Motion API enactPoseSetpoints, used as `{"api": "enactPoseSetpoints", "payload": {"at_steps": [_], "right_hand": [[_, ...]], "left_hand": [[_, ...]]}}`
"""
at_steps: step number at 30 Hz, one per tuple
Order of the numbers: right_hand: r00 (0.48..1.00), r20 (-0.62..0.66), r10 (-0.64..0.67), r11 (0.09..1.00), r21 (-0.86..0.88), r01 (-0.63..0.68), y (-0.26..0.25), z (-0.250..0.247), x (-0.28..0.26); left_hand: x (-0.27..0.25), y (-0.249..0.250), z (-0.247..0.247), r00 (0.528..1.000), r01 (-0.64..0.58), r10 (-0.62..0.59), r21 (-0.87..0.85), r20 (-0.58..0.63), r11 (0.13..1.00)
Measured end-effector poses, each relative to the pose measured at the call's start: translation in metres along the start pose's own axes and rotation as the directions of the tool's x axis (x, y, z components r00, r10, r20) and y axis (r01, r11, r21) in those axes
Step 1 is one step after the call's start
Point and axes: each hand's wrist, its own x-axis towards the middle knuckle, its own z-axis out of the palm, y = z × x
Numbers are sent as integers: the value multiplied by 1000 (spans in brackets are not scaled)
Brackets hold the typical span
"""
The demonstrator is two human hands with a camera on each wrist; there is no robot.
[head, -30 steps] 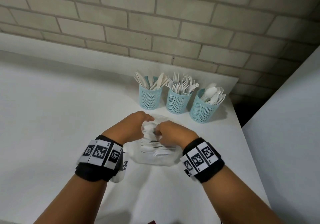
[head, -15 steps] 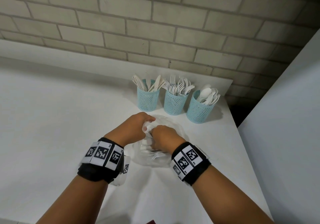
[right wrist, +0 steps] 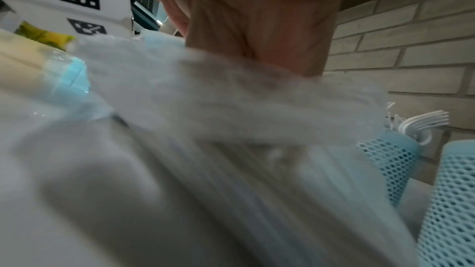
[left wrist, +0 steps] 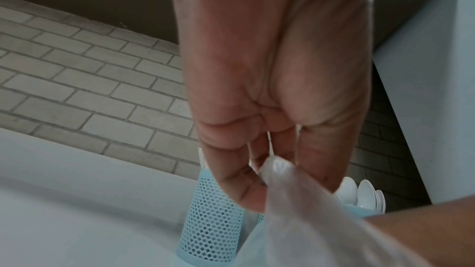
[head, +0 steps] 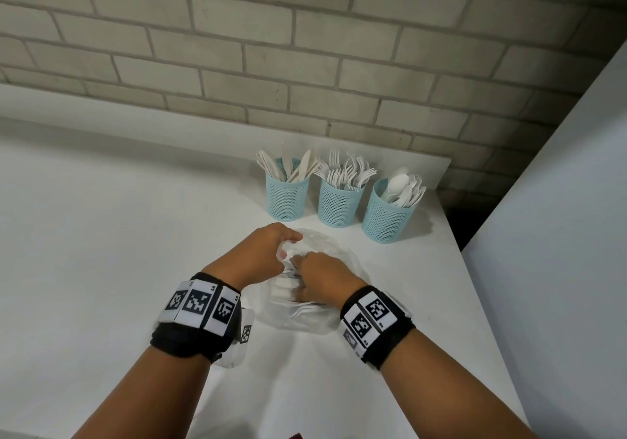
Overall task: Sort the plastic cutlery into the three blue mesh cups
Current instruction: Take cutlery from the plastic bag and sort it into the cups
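1. Our left hand point(head: 268, 252) pinches the gathered top of the clear bag point(head: 298, 316), fingers curled tight on the plastic.
2. Our right hand point(head: 322, 277) is curled at the bag's mouth; we cannot tell whether it grips plastic or cutlery.
3. The loose cutlery point(head: 288, 292) sits in the bag on the table point(head: 101, 235), near the three cups point(head: 337, 206).
4. Cups already hold knives, forks and spoons, left to right.
5. Advice: keep the mouth wide, pull one piece by its handle, don't drag the bag.
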Motion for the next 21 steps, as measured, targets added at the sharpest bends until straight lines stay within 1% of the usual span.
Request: {"api": "enactPoseSetpoints", "payload": {"at_steps": [2, 4, 8, 10, 16, 21], "right_hand": [[1000, 3, -6, 1000, 9, 6, 1, 0, -2], [1000, -8, -9, 998, 56, 9, 5, -2, -2], [1000, -18, 22, 967, 253, -17, 16, -7, -6], [999, -8, 37, 951, 308, -33, 21, -11, -8], [997, -25, 70, 941, 333, -57, 32, -14, -8], [999, -7, 52, 925, 377, -46, 31, -12, -13]], "left_hand": [[0, 0, 0, 1000, 7, -7, -13, 3, 1000], [0, 0, 0, 1000, 13, -13, -27, 7, 1000], [0, 2, -1, 1000, 28, -27, -43, 11, 999], [0, 4, -1, 1000, 25, -25, -48, 12, 999], [4, 8, -3, 999, 30, -28, -54, 21, 998], [6, 9, -3, 999, 29, -27, -68, 39, 997]]}}
